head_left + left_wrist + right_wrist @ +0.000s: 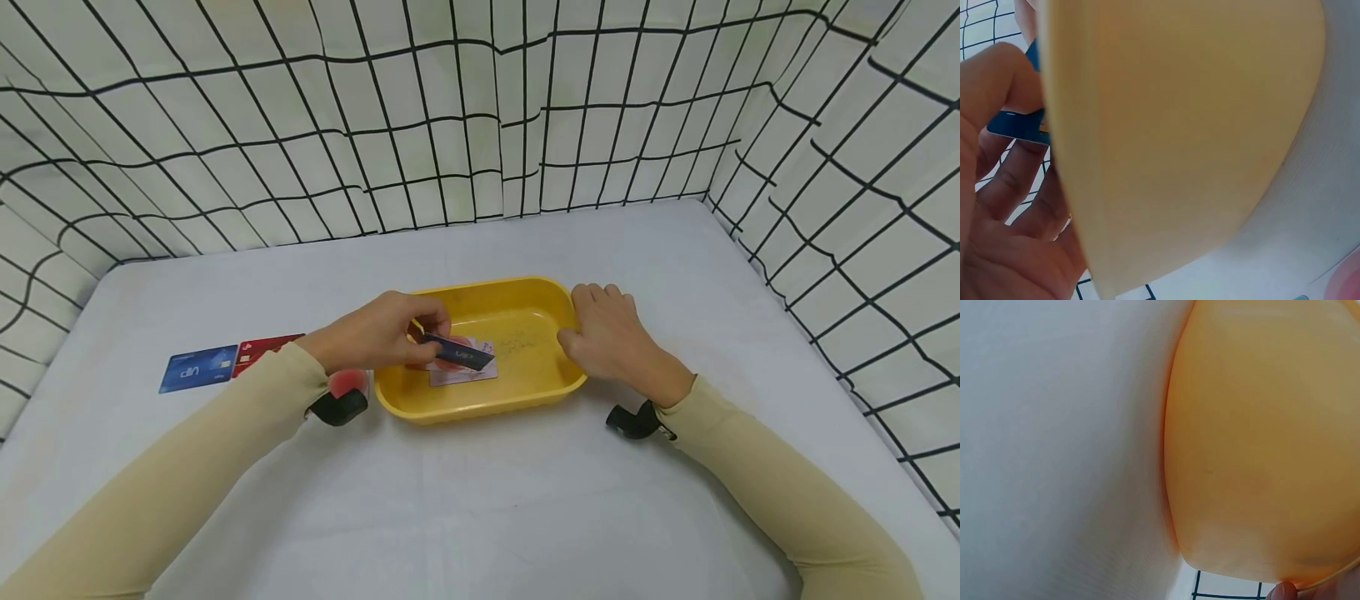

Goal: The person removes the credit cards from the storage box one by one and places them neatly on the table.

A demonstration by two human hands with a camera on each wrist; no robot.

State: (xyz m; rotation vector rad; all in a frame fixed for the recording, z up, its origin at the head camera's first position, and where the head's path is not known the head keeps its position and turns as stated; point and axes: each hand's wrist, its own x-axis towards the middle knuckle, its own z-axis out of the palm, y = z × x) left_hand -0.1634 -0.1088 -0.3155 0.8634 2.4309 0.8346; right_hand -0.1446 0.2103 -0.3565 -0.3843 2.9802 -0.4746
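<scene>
My left hand (397,329) reaches over the left end of a yellow plastic tray (480,410) and pinches a dark blue card (461,353) between thumb and fingers. The card is tilted above the tray's floor; in the left wrist view the tray wall hides part of this card (1015,127). Beneath it in the tray lies a pale card with a pink pattern (465,376), partly covered. My right hand (611,333) grips the tray's right rim. A fingertip (1283,591) shows at the rim in the right wrist view.
Left of the tray, a blue card (197,368) and a red card (258,351) lie side by side on the white tabletop (480,508). A pinkish-red round patch (348,382) shows beside my left wrist. Black wire grid (450,117) stands along the back and sides.
</scene>
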